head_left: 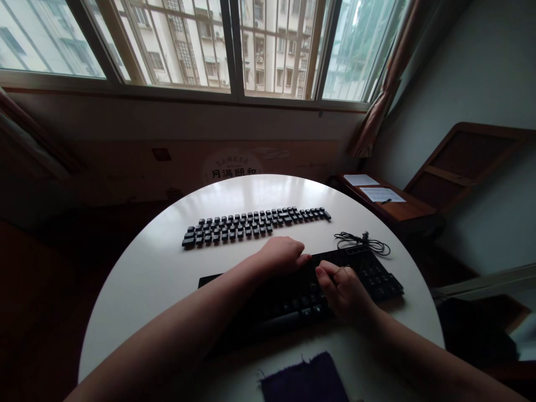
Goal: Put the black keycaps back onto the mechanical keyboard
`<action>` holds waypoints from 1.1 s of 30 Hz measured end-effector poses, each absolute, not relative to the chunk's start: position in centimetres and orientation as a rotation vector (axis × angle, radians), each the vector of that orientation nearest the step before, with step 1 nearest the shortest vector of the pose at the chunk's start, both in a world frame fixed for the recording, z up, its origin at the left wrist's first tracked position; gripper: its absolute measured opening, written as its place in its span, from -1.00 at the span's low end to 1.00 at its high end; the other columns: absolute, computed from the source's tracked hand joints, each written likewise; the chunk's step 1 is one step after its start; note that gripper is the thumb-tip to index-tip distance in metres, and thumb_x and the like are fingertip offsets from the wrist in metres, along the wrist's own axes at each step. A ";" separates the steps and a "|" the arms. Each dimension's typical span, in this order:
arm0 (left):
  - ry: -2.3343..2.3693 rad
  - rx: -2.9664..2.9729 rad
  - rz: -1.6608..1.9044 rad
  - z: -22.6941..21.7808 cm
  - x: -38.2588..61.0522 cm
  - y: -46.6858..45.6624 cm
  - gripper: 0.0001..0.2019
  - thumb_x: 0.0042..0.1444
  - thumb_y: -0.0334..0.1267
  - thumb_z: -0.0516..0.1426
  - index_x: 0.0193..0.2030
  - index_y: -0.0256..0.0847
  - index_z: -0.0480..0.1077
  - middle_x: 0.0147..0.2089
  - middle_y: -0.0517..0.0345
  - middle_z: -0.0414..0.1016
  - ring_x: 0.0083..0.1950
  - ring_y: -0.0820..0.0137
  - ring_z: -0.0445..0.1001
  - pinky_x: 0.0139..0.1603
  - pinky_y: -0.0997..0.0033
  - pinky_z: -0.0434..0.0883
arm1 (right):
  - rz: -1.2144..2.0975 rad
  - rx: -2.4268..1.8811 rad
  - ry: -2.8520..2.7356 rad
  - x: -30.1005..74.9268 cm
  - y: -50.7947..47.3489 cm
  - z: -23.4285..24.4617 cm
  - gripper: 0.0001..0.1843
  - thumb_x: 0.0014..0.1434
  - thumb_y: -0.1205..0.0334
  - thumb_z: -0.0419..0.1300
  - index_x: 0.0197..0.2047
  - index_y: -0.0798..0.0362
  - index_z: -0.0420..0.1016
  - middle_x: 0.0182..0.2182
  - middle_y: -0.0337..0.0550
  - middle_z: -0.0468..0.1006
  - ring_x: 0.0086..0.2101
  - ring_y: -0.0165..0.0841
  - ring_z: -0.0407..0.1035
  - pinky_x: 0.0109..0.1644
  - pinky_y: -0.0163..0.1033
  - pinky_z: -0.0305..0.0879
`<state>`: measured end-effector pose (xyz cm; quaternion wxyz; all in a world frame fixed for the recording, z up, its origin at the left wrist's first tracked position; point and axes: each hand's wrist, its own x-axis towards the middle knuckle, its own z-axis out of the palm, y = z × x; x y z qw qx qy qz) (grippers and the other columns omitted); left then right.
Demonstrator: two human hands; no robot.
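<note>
A black keyboard (379,279) lies slightly slanted across the table under both hands; keys show at its right end and along its lower rows, and my left arm covers much of its left part. My left hand (287,254) is closed over the upper middle of the keyboard, its fingertips hidden. Just right of it, my right hand (343,287) is curled with thumb and forefinger together, close above the keys. What either hand grips, if anything, I cannot make out. Beyond the keyboard, loose black keycaps (245,223) stand in several rows.
The round white table (142,268) holds everything. A coiled black cable (364,243) lies behind the keyboard's right side. A dark purple cloth (304,382) with a frayed edge is at the front. Sheets of paper (381,194) and a pen (386,201) rest on a wooden chair (412,211) at the right.
</note>
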<state>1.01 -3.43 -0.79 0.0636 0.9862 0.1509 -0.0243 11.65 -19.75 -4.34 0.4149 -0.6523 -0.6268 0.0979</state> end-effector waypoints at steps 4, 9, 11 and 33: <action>0.470 2.975 -0.080 -0.8 1.1 -3.4 -0.59 0.32 0.02 -0.04 -0.30 -0.19 0.50 -0.30 0.00 0.59 -0.25 0.20 0.54 -0.35 0.37 0.34 | 0.321 -1.610 -1.504 11.7 -19.8 -4.5 -0.61 0.40 0.10 -0.05 -0.45 0.05 0.27 -0.65 -0.36 0.13 -0.62 -0.47 0.10 -0.46 -0.29 -0.02; 0.469 2.951 -0.072 -1.1 1.1 -3.2 -0.58 0.31 0.03 -0.04 -0.30 -0.19 0.49 -0.29 0.00 0.58 -0.28 0.21 0.52 -0.36 0.37 0.33 | 0.582 -1.458 -1.063 12.2 -19.2 -4.8 -0.55 0.35 -0.08 0.02 -0.47 0.03 0.19 -0.63 -0.37 0.13 -0.62 -0.49 0.03 -0.56 -0.36 -0.02; 0.456 2.939 -0.070 -1.1 1.1 -3.1 -0.58 0.32 0.03 -0.04 -0.32 -0.20 0.48 -0.31 -0.01 0.57 -0.29 0.22 0.51 -0.38 0.37 0.31 | 0.688 -1.387 -0.856 12.4 -19.0 -4.8 -0.53 0.30 -0.15 0.06 -0.47 0.02 0.15 -0.63 -0.39 0.11 -0.64 -0.51 0.01 -0.60 -0.38 -0.02; 0.136 2.193 0.190 0.3 1.0 -3.9 -0.64 0.26 0.01 0.07 -0.22 -0.29 0.46 -0.30 0.15 0.45 -0.24 0.35 0.40 -0.20 0.42 0.34 | 0.194 -1.332 -1.274 13.9 -19.7 -3.9 -0.62 0.41 0.03 0.01 -0.42 0.02 0.30 -0.57 -0.29 0.23 -0.54 -0.41 0.11 -0.46 -0.27 0.08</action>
